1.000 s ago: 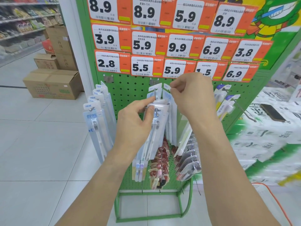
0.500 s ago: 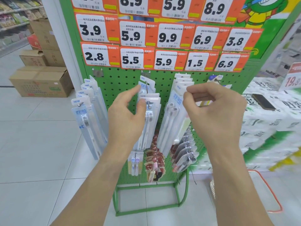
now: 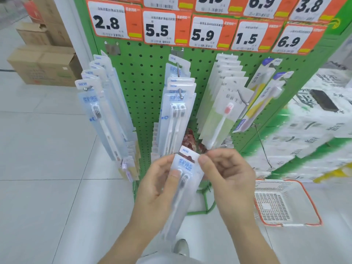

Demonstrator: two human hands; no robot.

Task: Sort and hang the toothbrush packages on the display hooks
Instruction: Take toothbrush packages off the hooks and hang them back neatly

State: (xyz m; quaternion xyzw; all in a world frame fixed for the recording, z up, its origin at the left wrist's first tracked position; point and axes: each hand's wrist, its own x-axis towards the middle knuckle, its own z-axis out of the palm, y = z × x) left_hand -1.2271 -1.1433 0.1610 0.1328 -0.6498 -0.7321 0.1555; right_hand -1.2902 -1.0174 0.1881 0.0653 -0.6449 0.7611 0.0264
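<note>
Pale blue clear-plastic twin toothbrush package (image 3: 182, 180) (white "NEW" tab on top) held upright between both hands, below and in front of the hanging stock. Left hand (image 3: 158, 185): grip grasping the package, thumb pressed across its front, fingers behind. Right hand (image 3: 228, 178): grip pinching the package's upper right edge, thumb near the tab. Directly above the grips: middle hook row of matching blue twin-brush packages (image 3: 177, 103) on the green perforated pegboard rack (image 3: 146, 77). Up and left: single-brush blue packages (image 3: 102, 107). Up and right: white-and-green carded toothbrushes (image 3: 222, 103). Right of the right grip, on the floor: orange-rimmed white plastic basket (image 3: 316, 218). Orange price tags (image 3: 162, 28) top the rack.
</note>
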